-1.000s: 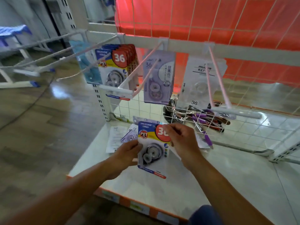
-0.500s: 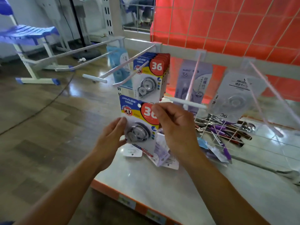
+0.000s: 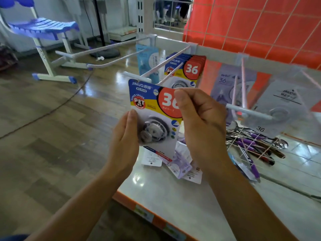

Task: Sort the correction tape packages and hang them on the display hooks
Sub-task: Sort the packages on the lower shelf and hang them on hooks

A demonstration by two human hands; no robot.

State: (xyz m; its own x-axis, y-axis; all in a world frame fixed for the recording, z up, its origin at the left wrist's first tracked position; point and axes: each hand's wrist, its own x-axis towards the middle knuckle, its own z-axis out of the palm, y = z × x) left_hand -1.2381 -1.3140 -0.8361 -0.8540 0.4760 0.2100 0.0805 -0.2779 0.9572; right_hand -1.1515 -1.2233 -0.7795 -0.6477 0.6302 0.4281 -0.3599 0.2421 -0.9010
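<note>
Far left, a blue chair [image 3: 43, 28] stands on the floor, and a long hook [image 3: 111, 47] juts out with 1 pale blue pack [image 3: 146, 63] hanging right back at the rail.

Now the action. The left hand [image 3: 125, 136] holds the package [image 3: 152, 115] low on its left edge, thumb on the front, fingers behind. It's the blue, yellow and red card with a big 36, upright and facing the camera. Its top edge is up by the front tip of the second hook [image 3: 166, 62]. Further back on that hook hangs a stack [image 3: 187, 70] of the very same design, so the sorting looks settled: this one belongs here. The right hand [image 3: 199, 122] pinches the top right corner, thumb over the 36.

My read is that this is the hanging step, with the package not yet on. The next move calls for lining the card's hang hole, which I can't make out here, up with the lower rod's tip. Then the package slides back towards the stack.

Below the hands, a few loose packs [image 3: 180, 164] lie on the bench [image 3: 191, 206], more to sort. Further right, a purple pack [image 3: 224, 87] and a clear pack [image 3: 284, 101] hang on their own hooks. Pens [image 3: 257, 146] sit beneath them, with a red grid panel [image 3: 260, 23] behind.
</note>
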